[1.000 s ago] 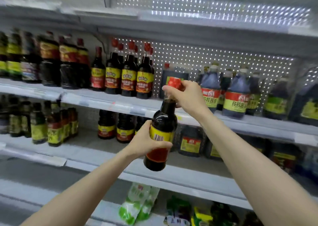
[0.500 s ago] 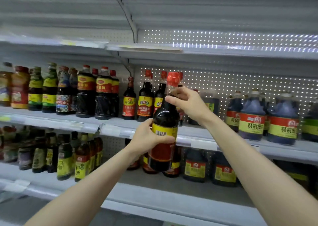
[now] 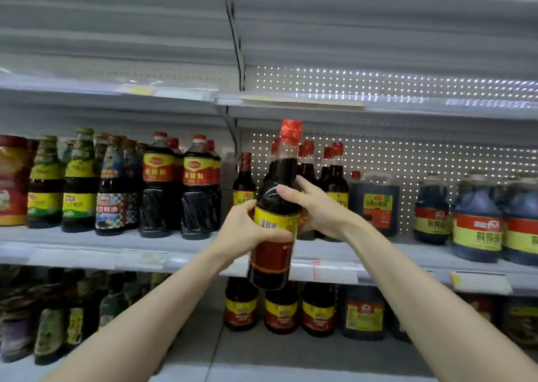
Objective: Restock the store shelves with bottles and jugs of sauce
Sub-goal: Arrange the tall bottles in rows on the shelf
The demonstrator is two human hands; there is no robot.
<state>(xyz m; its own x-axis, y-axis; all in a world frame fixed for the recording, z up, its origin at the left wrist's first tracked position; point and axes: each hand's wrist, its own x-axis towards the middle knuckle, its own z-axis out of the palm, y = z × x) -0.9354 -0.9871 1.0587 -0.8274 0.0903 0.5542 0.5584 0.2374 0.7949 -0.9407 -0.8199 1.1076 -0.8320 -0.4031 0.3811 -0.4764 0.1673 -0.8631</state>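
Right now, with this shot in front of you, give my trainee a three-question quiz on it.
1. True or false: the right hand grips the bottle at its shoulder, below the neck.
2. Where does the left hand grip the bottle? A: the red cap. B: the label. C: the bottom.
3. Fill in: on the middle shelf, the big jugs stand to the ___ of the bottle.

Key: 1 true; 2 B; 3 right.
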